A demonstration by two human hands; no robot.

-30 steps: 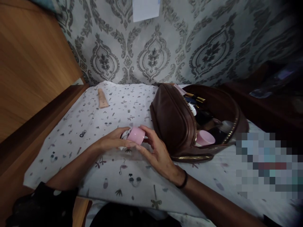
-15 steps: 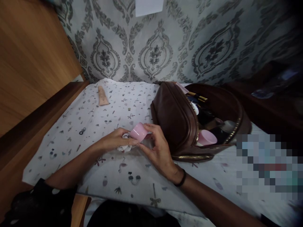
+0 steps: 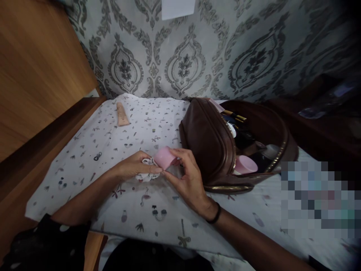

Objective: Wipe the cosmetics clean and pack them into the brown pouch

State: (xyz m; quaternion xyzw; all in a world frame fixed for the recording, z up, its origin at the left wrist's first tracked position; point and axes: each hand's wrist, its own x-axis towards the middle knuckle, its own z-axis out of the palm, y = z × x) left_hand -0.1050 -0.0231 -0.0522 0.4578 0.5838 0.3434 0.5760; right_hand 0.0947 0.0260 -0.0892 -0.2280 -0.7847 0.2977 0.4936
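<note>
Between my two hands is a small pink cup-like piece (image 3: 164, 158), perhaps a jar or a lid, tilted. My right hand (image 3: 187, 173) pinches its right side between thumb and fingers. My left hand (image 3: 135, 166) is closed around a crumpled white cloth (image 3: 147, 176) with dark marks, which presses against the left side of the pink piece. Just right of my hands stands a brown leather bag (image 3: 208, 139), unzipped. In it are a pink container (image 3: 246, 164) and several dark and gold-trimmed items, partly in shadow.
A beige tube (image 3: 122, 114) lies on the patterned white cloth cover (image 3: 153, 113) at the back left. A wooden panel (image 3: 42, 60) borders the left side, and a patterned wall (image 3: 184, 56) rises behind. At the right, a pixelated patch hides something.
The pink piece has turned slightly in my hands, and the white cloth bunches out more beside it. The bag and the tube stay where they were.
</note>
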